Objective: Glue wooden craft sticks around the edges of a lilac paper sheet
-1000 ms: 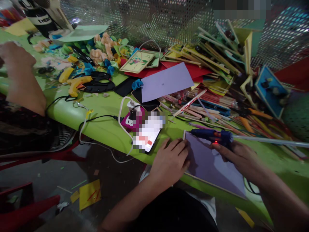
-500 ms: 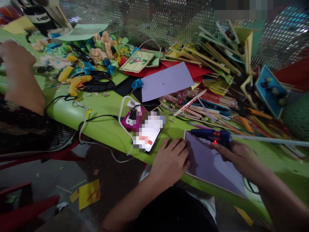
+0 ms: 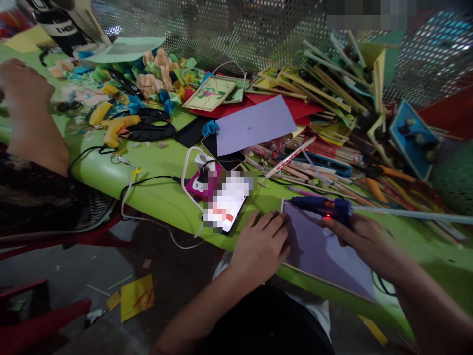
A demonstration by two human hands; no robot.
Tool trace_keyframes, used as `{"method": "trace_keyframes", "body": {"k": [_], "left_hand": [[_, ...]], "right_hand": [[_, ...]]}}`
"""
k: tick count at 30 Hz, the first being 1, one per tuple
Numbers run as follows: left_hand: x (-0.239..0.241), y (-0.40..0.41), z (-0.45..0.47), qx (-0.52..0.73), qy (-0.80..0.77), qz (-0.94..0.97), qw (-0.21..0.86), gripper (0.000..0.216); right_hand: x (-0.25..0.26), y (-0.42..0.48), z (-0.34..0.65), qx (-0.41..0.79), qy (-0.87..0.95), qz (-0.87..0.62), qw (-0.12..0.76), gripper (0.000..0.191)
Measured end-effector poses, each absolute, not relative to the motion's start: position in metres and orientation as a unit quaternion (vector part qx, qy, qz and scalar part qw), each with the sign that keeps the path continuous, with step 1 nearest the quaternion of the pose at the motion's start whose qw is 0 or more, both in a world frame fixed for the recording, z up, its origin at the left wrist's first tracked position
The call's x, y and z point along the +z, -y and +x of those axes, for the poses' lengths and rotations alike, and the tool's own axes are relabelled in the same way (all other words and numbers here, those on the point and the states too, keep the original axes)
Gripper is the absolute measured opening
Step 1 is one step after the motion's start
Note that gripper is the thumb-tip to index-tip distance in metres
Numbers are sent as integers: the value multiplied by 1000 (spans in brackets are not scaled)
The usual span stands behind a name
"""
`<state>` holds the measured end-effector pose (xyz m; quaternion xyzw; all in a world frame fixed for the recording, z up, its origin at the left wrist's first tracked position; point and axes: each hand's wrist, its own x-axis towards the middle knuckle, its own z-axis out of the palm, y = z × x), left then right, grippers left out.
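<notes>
The purple board (image 3: 328,261) lies at four o'clock; the glue gun (image 3: 338,206), gripped in my right hand (image 3: 364,236), noses its eleven o'clock corner; my left hand (image 3: 264,241), slightly spread, rests on its nine o'clock edge. This looks like gluing, calling for steady aim. Sticks (image 3: 328,149) crowd the surface (image 3: 158,159) toward two; mesh (image 3: 258,34) stands at twelve.

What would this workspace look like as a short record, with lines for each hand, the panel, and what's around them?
Left hand: resting on the left side of the purple panel
Right hand: gripping a blue glue gun, red light glowing
Nozzle: at the panel's upper-left corner; contact can't be told
Panel position: near edge of the green table
Beside left hand: lit smartphone, magenta power strip behind it
Farther back: loose lilac sheet
Far left: yellow glue gun; another person's arm
</notes>
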<state>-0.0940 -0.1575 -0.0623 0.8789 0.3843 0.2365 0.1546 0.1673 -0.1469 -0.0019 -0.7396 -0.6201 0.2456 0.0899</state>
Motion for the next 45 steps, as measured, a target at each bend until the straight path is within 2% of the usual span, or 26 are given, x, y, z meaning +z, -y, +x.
{"method": "trace_keyframes", "body": {"k": [10, 37, 45], "left_hand": [[-61, 157, -93, 240, -385, 877, 160, 35], [-65, 158, -93, 243, -387, 874, 163, 37], [-63, 158, -93, 243, -389, 875, 154, 35]], "right_hand": [[1, 153, 178, 219, 612, -756, 79, 68], [7, 148, 168, 217, 630, -740, 96, 60], [7, 154, 181, 211, 618, -754, 71, 60]]}}
